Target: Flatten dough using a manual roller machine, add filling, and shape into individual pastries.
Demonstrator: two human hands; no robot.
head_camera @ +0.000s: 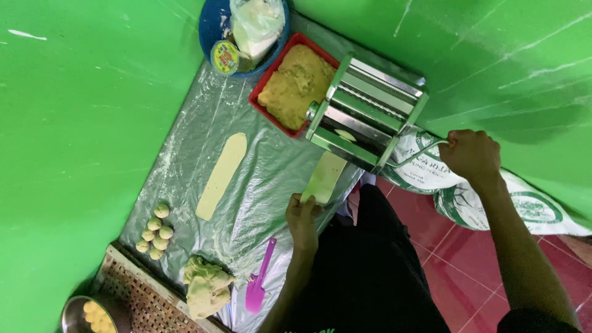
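A silver hand-cranked dough roller (365, 111) stands on a clear plastic sheet (259, 185). My right hand (470, 155) is shut on its crank handle at the machine's right side. A pale flat dough strip (324, 177) hangs out of the roller's underside, and my left hand (301, 217) holds its lower end from beneath. Another long rolled dough strip (222, 175) lies flat on the sheet to the left.
A red tray of yellow dough (295, 85) and a blue bowl with a bag and tin (245, 34) sit behind the roller. Several small dough balls (155, 233), a dough lump (206, 286), a pink scraper (259, 280), a woven tray (142, 296) and a printed sack (493, 197) lie around.
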